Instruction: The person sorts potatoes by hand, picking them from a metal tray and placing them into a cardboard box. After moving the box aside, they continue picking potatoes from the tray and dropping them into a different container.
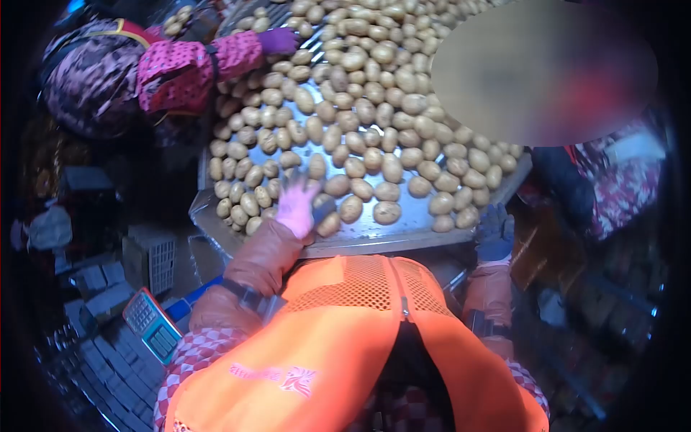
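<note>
Many pale brown potatoes point(387, 212) lie spread over a shiny metal table point(425, 234). My left hand point(296, 205), in a pink glove, reaches over the near left part of the table. Its fingers are stretched out and somewhat blurred, with potatoes close around them. Right beside it shows a small dark patch point(323, 210). At the table's near right corner is my right hand point(494, 232), in a dark blue-grey glove. The fingers there point forward along the edge, near the potatoes, with no object showing in them.
Across the table on the left, a person in a pink sleeve point(176, 75) reaches a purple-gloved hand point(279, 41) to the potatoes. Another person point(612, 180) stands at the right, partly blurred out. A scale with a keypad point(152, 327) and a plastic crate point(150, 261) sit at lower left.
</note>
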The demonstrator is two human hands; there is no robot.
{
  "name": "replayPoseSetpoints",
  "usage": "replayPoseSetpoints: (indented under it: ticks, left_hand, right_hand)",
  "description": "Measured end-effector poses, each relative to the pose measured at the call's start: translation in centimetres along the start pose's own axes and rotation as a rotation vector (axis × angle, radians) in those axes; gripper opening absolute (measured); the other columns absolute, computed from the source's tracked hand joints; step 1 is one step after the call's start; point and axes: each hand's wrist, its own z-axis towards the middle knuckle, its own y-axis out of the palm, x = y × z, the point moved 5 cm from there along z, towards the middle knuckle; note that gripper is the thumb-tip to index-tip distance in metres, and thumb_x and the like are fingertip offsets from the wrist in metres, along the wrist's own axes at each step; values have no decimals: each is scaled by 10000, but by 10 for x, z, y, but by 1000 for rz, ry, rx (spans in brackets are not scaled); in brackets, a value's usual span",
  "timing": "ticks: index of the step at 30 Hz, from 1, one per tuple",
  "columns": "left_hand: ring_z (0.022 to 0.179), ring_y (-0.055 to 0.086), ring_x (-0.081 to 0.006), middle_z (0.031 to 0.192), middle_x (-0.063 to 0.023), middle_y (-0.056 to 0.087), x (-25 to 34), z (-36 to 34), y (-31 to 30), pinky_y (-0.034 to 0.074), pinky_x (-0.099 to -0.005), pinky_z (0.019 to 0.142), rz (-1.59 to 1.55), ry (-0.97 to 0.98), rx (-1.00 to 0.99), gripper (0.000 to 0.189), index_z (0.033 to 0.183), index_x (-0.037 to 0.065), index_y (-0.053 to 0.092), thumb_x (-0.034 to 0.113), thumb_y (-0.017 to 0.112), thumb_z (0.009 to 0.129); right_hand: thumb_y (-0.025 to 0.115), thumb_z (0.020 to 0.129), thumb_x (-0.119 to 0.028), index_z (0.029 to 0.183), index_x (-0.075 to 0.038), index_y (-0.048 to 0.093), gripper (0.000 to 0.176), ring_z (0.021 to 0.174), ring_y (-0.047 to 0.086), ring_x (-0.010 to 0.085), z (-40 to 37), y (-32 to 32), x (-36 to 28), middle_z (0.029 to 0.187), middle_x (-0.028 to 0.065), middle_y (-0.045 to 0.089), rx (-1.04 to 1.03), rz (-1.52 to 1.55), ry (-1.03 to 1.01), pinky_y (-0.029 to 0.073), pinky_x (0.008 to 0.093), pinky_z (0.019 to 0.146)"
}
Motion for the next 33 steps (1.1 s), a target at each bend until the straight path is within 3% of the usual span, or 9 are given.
replayPoseSetpoints:
  ticks: [7, 11, 13, 15, 17, 21, 27, 29, 33]
  left_hand:
    - [1409, 344, -434, 1492, -213, 402, -15, -61, -17, 255, -611, 1145, -235, -282, 204, 541, 1308, 195, 606, 334, 756, 807]
    - [1402, 346, -426, 1503, -167, 402, 20, -58, -19, 234, -657, 1131, -42, 3, 5, 495, 1312, 228, 596, 332, 711, 842]
    - [1402, 356, -407, 1493, -146, 428, -6, -61, -24, 225, -676, 1124, 11, 16, 104, 490, 1322, 235, 592, 385, 681, 863]
    - [1411, 360, -376, 1480, -136, 452, -27, -74, -9, 228, -663, 1126, -43, -95, 189, 472, 1325, 241, 595, 414, 652, 889]
    - [1411, 367, -354, 1462, -143, 471, -53, -88, -11, 231, -647, 1129, -49, -447, 222, 478, 1326, 202, 599, 412, 651, 900]
    - [1414, 362, -355, 1446, -150, 496, -83, -88, -32, 238, -619, 1136, 30, -738, 417, 544, 1337, 106, 584, 392, 685, 887]
    - [1424, 385, -336, 1516, -155, 441, -146, 57, -67, 229, -626, 1160, -347, -704, 453, 551, 1397, 209, 550, 456, 648, 914]
    - [1418, 377, -358, 1531, -172, 397, -139, 92, -79, 235, -631, 1157, -333, -903, 424, 613, 1421, 227, 522, 506, 661, 893]
    - [1465, 275, -439, 1558, -241, 324, -67, 95, -42, 196, -694, 1152, -68, -361, 80, 771, 1484, 275, 458, 618, 667, 826]
  right_hand:
    - [608, 991, -288, 1475, -74, 424, 560, 970, 652, 231, 16, 214, 91, 1143, 107, 640, 27, -788, 358, 583, 373, 789]
    - [669, 965, -209, 1343, -54, 595, 415, 1151, 621, 193, 86, 239, 132, 1291, 132, 634, -541, -1407, -360, 531, 367, 956]
    - [696, 939, -230, 1314, -54, 617, 422, 1170, 620, 234, 112, 264, 135, 1251, 154, 652, -574, -1426, -335, 500, 361, 988]
    - [702, 908, -275, 1317, -86, 614, 459, 1233, 575, 327, 120, 291, 122, 1296, 181, 623, -543, -1851, -964, 456, 453, 1029]
    - [692, 884, -345, 1342, -126, 582, 519, 1315, 474, 406, 110, 301, 134, 1377, 184, 562, -360, -2193, -1016, 410, 550, 1043]
    - [686, 858, -494, 1445, -194, 474, 693, 1478, 242, 418, 75, 304, 196, 1576, 185, 316, -652, -2496, -212, 314, 715, 1052]
    - [708, 880, -288, 1412, -163, 549, 569, 1418, 376, 404, 17, 305, 234, 1473, 153, 491, -1344, -2137, 48, 345, 507, 1143]
    - [697, 900, -257, 1392, -150, 575, 518, 1357, 457, 372, 18, 310, 223, 1424, 161, 536, -1288, -1979, 114, 397, 460, 1101]
    - [616, 912, -65, 1331, -66, 600, 419, 1216, 601, 267, 39, 291, 206, 1319, 136, 608, -850, -1399, 328, 486, 387, 1046]
